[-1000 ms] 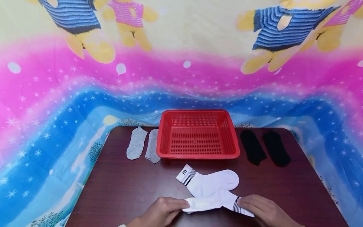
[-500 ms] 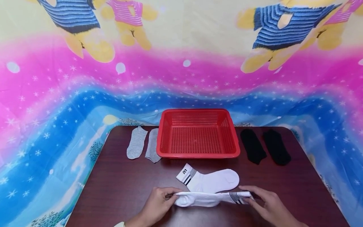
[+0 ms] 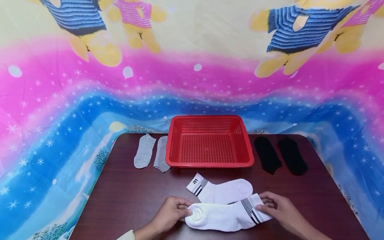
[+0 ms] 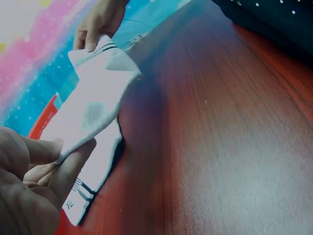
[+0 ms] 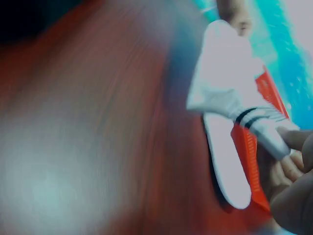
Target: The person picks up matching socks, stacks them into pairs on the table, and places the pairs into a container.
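- We saw a patterned backdrop (image 3: pixel 192 76) hanging beyond the far edge at twelve o'clock and wrapping round both sides.
- Below it we had the dark wooden counter (image 3: pixel 126 200).
- Near its far edge, at twelve o'clock from the hands, we found the red basket (image 3: pixel 210 164).
- We saw the held white sock (image 3: pixel 220 216) stretched between both hands at six o'clock from the basket, its toe at nine o'clock and its black-striped cuff at three.
- Just beyond it, at twelve o'clock, we noted the other white sock (image 3: pixel 228 190) lying flat, partly covered in our head view.
- We saw the right hand (image 3: pixel 283 210) pinching the cuff.
- We saw the left hand (image 3: pixel 168 213) pinching the toe.
- At three o'clock from the basket we had two black socks (image 3: pixel 268 156) side by side.
- At nine o'clock we had two grey socks (image 3: pixel 144 151), one partly hidden by the basket.
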Demonstrator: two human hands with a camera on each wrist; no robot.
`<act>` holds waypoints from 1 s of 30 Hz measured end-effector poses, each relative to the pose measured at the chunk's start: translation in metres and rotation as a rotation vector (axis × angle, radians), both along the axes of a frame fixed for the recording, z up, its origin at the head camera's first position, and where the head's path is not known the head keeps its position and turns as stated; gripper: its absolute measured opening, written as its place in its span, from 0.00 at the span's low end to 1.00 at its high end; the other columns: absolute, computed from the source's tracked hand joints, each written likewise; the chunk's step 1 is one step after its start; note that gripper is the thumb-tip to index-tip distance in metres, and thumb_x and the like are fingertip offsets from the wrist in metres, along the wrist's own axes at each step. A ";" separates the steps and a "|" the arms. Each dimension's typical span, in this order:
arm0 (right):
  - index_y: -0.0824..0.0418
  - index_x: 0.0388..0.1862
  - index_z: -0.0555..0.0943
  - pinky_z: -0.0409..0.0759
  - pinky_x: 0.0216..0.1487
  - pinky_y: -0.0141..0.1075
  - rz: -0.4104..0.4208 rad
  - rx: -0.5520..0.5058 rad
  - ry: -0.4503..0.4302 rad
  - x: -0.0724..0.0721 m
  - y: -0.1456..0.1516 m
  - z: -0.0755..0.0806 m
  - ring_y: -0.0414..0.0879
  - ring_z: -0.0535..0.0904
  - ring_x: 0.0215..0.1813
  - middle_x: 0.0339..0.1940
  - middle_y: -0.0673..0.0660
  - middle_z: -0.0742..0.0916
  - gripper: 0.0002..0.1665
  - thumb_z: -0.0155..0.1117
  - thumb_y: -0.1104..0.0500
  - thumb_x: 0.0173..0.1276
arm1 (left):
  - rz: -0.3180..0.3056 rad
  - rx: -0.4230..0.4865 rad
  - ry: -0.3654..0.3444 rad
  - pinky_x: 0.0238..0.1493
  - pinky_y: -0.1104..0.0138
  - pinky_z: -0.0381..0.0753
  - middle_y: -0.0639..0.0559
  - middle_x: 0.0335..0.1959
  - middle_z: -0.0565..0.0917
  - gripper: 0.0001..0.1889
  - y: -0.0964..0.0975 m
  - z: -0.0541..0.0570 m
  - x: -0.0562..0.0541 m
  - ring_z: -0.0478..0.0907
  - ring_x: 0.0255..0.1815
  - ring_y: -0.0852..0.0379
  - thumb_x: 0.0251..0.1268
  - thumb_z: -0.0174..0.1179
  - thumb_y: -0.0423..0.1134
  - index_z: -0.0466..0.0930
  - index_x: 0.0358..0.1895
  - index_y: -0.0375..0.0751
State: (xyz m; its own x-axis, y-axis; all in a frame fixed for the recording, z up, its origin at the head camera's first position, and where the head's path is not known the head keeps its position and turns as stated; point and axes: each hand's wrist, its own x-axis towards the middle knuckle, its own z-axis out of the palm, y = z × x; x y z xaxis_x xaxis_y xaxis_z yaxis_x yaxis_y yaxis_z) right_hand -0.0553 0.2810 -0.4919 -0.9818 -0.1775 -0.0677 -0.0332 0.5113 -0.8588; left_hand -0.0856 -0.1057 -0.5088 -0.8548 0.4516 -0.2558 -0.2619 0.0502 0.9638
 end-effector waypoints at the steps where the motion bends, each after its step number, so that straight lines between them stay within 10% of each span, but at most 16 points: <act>1: 0.66 0.51 0.83 0.81 0.36 0.29 0.001 -0.017 -0.069 -0.002 0.001 0.000 0.30 0.83 0.37 0.38 0.49 0.90 0.16 0.71 0.58 0.69 | 0.003 0.015 -0.019 0.34 0.71 0.86 0.24 0.39 0.87 0.14 0.000 -0.002 0.000 0.85 0.32 0.64 0.62 0.63 0.21 0.80 0.48 0.13; 10: 0.70 0.51 0.81 0.78 0.37 0.29 0.012 -0.096 -0.333 -0.011 0.003 -0.013 0.34 0.80 0.35 0.35 0.53 0.87 0.20 0.68 0.54 0.71 | 0.025 -0.115 0.006 0.29 0.68 0.87 0.28 0.31 0.88 0.11 0.005 -0.012 -0.003 0.83 0.27 0.61 0.55 0.63 0.17 0.83 0.42 0.14; 17: 0.71 0.48 0.82 0.75 0.34 0.28 0.002 -0.053 -0.277 -0.013 0.006 -0.029 0.32 0.75 0.31 0.32 0.53 0.85 0.17 0.70 0.58 0.69 | 0.009 -0.228 0.065 0.25 0.67 0.85 0.36 0.26 0.87 0.08 0.011 -0.017 -0.008 0.81 0.25 0.60 0.51 0.64 0.16 0.86 0.36 0.20; 30: 0.60 0.39 0.85 0.75 0.33 0.28 -0.046 0.220 -0.095 -0.016 0.002 -0.046 0.28 0.75 0.30 0.30 0.49 0.86 0.15 0.79 0.55 0.59 | 0.006 -0.456 0.390 0.18 0.75 0.71 0.51 0.16 0.83 0.08 0.018 -0.026 -0.013 0.69 0.16 0.72 0.42 0.67 0.18 0.89 0.27 0.30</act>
